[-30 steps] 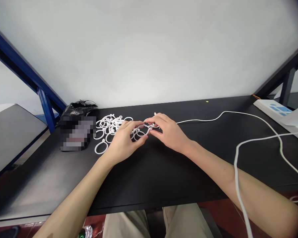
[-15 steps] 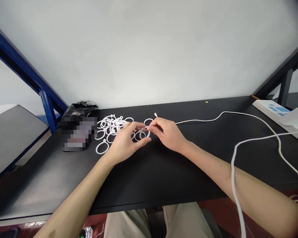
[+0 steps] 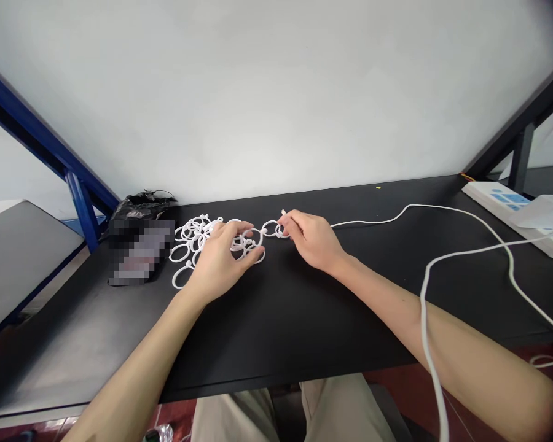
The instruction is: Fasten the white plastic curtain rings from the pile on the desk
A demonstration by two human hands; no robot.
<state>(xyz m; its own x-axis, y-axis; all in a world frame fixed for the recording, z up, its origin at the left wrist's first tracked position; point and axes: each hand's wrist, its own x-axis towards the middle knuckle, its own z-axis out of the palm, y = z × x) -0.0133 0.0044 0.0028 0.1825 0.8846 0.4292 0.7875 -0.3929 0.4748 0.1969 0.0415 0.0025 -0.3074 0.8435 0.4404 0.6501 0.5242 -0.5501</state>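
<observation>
The left hand (image 3: 221, 261) and right hand (image 3: 312, 240) are apart on a black table (image 3: 281, 325), with a small gap between them. The left fingers lie over a tangled heap of white plastic rings (image 3: 197, 238), hiding part of it. The right fingertips (image 3: 291, 217) meet a ring at the heap's edge, any grip hidden. A white cable (image 3: 373, 222) runs off rightward. Left of the heap, a black plastic bag (image 3: 142, 204) sits behind a pixelated, unreadable packet (image 3: 141, 252)

Left hand (image 3: 221, 263) rests on white plastic rings (image 3: 187, 236); right hand (image 3: 312, 240) pinches another ring (image 3: 271, 221).
</observation>
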